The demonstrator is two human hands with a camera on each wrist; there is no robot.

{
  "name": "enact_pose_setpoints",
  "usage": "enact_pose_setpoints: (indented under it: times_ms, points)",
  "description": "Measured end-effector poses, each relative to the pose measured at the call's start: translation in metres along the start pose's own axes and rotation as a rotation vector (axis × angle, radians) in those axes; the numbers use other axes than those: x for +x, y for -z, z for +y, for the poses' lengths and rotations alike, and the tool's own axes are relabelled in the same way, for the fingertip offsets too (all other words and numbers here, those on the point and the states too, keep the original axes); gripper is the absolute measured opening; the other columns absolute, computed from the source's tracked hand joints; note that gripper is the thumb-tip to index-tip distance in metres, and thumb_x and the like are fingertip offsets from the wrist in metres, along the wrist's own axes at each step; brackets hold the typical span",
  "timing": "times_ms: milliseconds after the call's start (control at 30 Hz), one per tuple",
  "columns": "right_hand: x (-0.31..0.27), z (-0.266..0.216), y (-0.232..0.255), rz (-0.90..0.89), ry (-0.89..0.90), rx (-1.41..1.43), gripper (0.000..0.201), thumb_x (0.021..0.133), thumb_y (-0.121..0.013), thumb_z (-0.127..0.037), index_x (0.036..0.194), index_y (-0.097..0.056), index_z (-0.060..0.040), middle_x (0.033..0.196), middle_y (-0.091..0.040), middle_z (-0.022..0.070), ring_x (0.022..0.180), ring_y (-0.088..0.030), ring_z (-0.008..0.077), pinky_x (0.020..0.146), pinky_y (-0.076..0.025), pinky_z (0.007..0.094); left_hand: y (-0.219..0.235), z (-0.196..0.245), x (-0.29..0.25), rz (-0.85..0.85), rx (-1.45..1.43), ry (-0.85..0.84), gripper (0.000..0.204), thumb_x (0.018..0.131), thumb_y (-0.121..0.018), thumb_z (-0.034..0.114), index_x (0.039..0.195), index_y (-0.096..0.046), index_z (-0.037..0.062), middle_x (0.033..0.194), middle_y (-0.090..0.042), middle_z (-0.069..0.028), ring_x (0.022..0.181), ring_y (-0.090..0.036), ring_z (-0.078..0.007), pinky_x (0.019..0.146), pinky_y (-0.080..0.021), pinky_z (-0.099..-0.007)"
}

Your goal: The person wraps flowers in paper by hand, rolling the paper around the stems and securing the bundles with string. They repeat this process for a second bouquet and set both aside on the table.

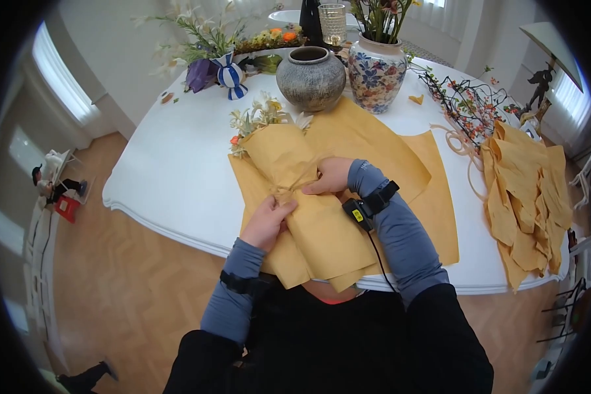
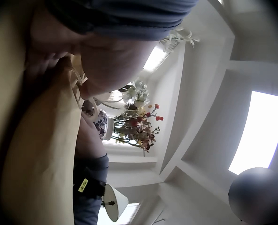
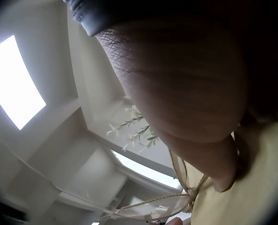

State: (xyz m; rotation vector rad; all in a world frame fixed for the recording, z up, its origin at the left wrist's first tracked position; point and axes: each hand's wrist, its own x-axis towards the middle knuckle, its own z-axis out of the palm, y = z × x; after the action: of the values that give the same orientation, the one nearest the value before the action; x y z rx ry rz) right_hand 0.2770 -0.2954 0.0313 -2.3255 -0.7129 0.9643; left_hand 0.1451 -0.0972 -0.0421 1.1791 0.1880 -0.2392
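At wrapper, left grip, right grip pinch twine; knot clear only in right-wrist view

In the head view, daylight glares from a tall window at ten o'clock and a second window past two, lighting the desk softly; straight edges bow and corners fall black. Both wrist views are dimmer: a glowing panel at three o'clock burns white in the left, another panel near ten in the right, leaving the right grip dark.
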Motion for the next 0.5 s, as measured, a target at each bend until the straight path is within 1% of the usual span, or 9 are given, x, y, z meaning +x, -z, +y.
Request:
enact_pose_setpoints:
  times_ms: [67,133,167,233,267,333,433,467,500]
  points:
    - [-0.006,-0.01,-0.001,0.0,0.021,-0.048,0.062,0.085,-0.07,-0.058,0.11,-0.071,-0.001,0.088,-0.072,0.0113,0.072,-0.068,0.0197,0.066,-0.056,0.0298,-0.005,-0.002,-0.002,-0.025,-0.047,-0.057,0.049,0.095,-0.069,0.013,0.131,-0.04,-0.0044,0.122,-0.061,-0.0149,0.112,-0.064,-0.0273,0.094,-0.056,-0.0412]
    - [-0.01,-0.015,-0.001,0.046,0.164,-0.013,0.047,0.088,-0.073,-0.038,0.117,-0.068,-0.0005,0.099,-0.073,0.0089,0.085,-0.069,0.0165,0.076,-0.058,0.0299,-0.013,0.002,-0.011,-0.012,-0.138,-0.067,0.055,0.092,-0.071,0.006,0.135,-0.036,0.0016,0.128,-0.057,-0.0154,0.113,-0.063,-0.0277,0.096,-0.055,-0.0425]
    - [-0.001,-0.009,-0.004,0.045,0.165,-0.014,0.047,0.088,-0.073,-0.038,0.117,-0.068,-0.0005,0.099,-0.073,0.0089,0.085,-0.069,0.0165,0.076,-0.058,0.0299,-0.016,0.002,-0.013,-0.011,-0.139,-0.068,0.055,0.092,-0.071,0.006,0.135,-0.036,0.0016,0.128,-0.057,-0.0154,0.113,-0.063,-0.0277,0.096,-0.055,-0.0425]
    - [0.029,0.012,-0.014,-0.019,0.365,0.35,0.046,0.09,-0.072,-0.028,0.128,-0.062,-0.0039,0.106,-0.072,0.0063,0.091,-0.067,0.014,0.079,-0.055,0.0281,-0.02,0.002,-0.017,-0.042,-0.181,-0.136,0.064,0.088,-0.072,-0.001,0.138,-0.033,0.0062,0.131,-0.054,-0.0156,0.112,-0.064,-0.0286,0.096,-0.056,-0.0425]
    - [0.033,0.013,-0.016,-0.02,0.366,0.348,0.046,0.09,-0.072,-0.028,0.128,-0.062,-0.0039,0.106,-0.072,0.0063,0.091,-0.067,0.014,0.079,-0.055,0.0281,-0.022,0.003,-0.019,-0.04,-0.183,-0.138,0.064,0.088,-0.072,-0.001,0.138,-0.033,0.0062,0.131,-0.054,-0.0156,0.112,-0.064,-0.0286,0.096,-0.056,-0.0425]
    - [0.041,0.014,-0.023,0.048,0.674,0.5,0.05,0.091,-0.071,-0.023,0.136,-0.055,-0.0059,0.108,-0.07,0.0026,0.09,-0.065,0.0113,0.078,-0.054,0.027,-0.026,0.006,-0.025,0.021,-0.152,-0.237,0.07,0.084,-0.071,-0.009,0.14,-0.032,0.0057,0.13,-0.055,-0.0153,0.113,-0.064,-0.0294,0.095,-0.057,-0.0417]
    - [0.039,0.005,-0.031,-0.013,0.736,0.691,0.05,0.094,-0.068,-0.027,0.137,-0.052,-0.0069,0.11,-0.068,0.0024,0.088,-0.064,0.0092,0.072,-0.055,0.0272,-0.026,0.011,-0.028,0.063,-0.105,-0.261,0.076,0.081,-0.07,-0.014,0.143,-0.03,0.006,0.13,-0.055,-0.0151,0.113,-0.064,-0.0301,0.094,-0.058,-0.041]
    - [0.032,0.002,-0.028,-0.016,0.736,0.69,0.05,0.094,-0.068,-0.027,0.137,-0.052,-0.0069,0.11,-0.068,0.0024,0.088,-0.064,0.0092,0.072,-0.055,0.0272,-0.023,0.011,-0.028,0.065,-0.106,-0.262,0.076,0.081,-0.07,-0.014,0.143,-0.03,0.006,0.13,-0.055,-0.0151,0.113,-0.064,-0.0301,0.094,-0.058,-0.041]
    - [0.022,-0.001,-0.021,-0.068,0.578,0.638,0.044,0.097,-0.066,-0.027,0.134,-0.054,-0.0057,0.111,-0.067,0.0023,0.091,-0.063,0.009,0.076,-0.054,0.0271,-0.019,0.011,-0.027,0.084,-0.06,-0.281,0.079,0.08,-0.07,-0.014,0.145,-0.029,0.0065,0.131,-0.054,-0.0152,0.114,-0.063,-0.0302,0.095,-0.058,-0.0412]
